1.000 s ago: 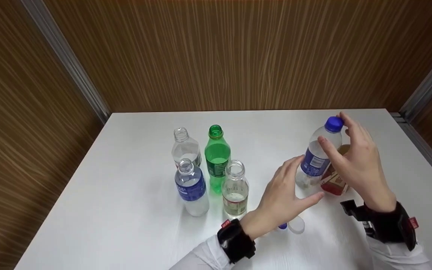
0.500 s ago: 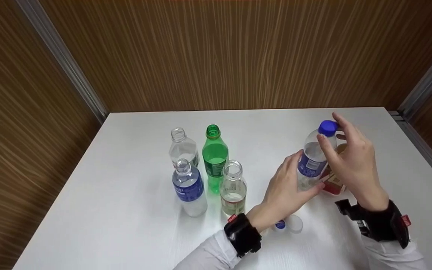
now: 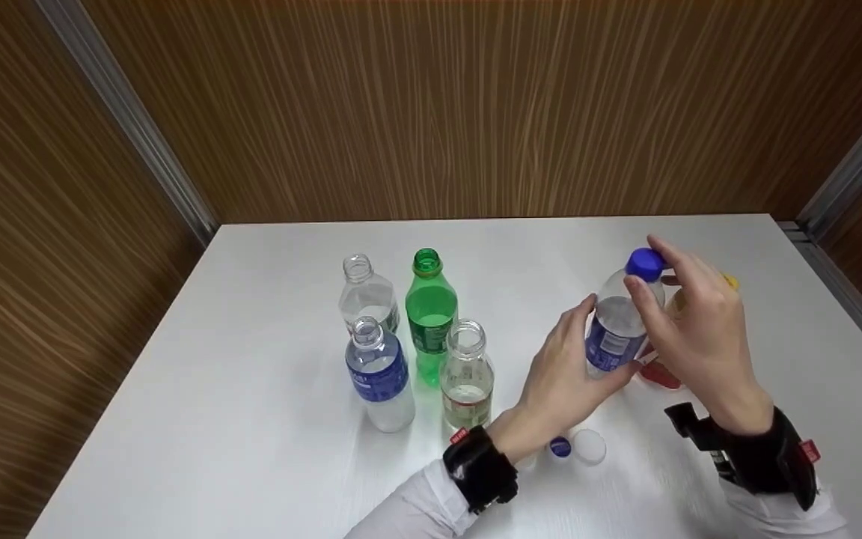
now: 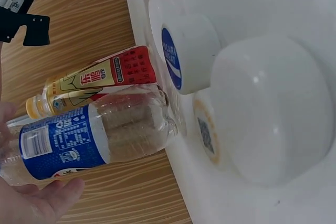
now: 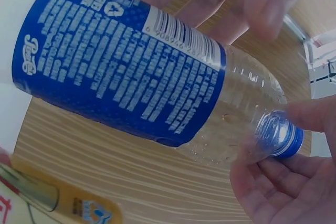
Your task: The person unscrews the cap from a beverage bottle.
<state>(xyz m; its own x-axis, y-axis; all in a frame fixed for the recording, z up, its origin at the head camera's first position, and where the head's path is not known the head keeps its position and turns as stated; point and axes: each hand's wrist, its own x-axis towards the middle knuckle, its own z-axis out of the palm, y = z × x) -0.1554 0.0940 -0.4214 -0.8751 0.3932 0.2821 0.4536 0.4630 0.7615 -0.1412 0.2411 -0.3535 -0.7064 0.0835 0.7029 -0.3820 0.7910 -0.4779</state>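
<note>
A clear plastic bottle with a blue Pepsi label and a blue cap leans between both hands at the table's right side. My left hand grips its lower body, thumb on the near side and fingers on the far side. At the top, my right hand pinches the blue cap between thumb and fingers; the right wrist view shows the cap screwed on the neck. Partly hidden behind that hand is a red-and-yellow labelled bottle with a yellow cap.
Left of the hands stand several uncapped bottles: a green one, a glass-like one, a blue-labelled one and a clear one. Loose caps, including a blue-printed cap and a white cap, lie near my left wrist.
The blue-capped bottle has shifted left and toward me, tilting more. My left hand has closed round its body, and my right hand has come left with the cap.
</note>
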